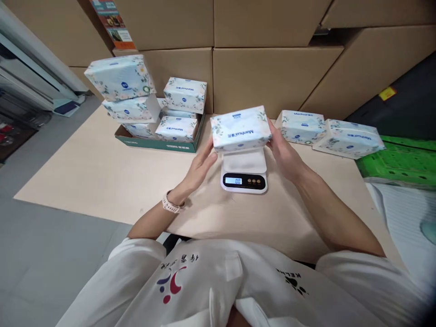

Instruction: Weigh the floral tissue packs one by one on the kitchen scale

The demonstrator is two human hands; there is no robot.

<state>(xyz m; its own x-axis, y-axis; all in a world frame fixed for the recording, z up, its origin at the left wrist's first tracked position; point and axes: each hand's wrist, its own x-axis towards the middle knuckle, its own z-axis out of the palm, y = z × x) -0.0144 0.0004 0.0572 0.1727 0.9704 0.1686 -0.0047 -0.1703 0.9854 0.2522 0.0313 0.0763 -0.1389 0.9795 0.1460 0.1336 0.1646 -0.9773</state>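
Between my two hands is a floral tissue pack (241, 129), held by its ends above a white digital scale (244, 162). My left hand (200, 167) touches the pack's left end, fingers partly behind it. At the right end, my right hand (282, 151) presses with its fingers, which are partly hidden by the pack. The scale's lit display (233, 180) reads 0.0. Just to the right of my right hand, another tissue pack (302, 127) sits on the table, with one more tissue pack (350, 138) beside it.
At the left, a green open box (155, 144) holds several tissue packs, some stacked high above its rim. Cardboard boxes (272, 75) form a wall along the table's back. A bright green crate (402, 159) stands off the right edge of the table (102, 181).
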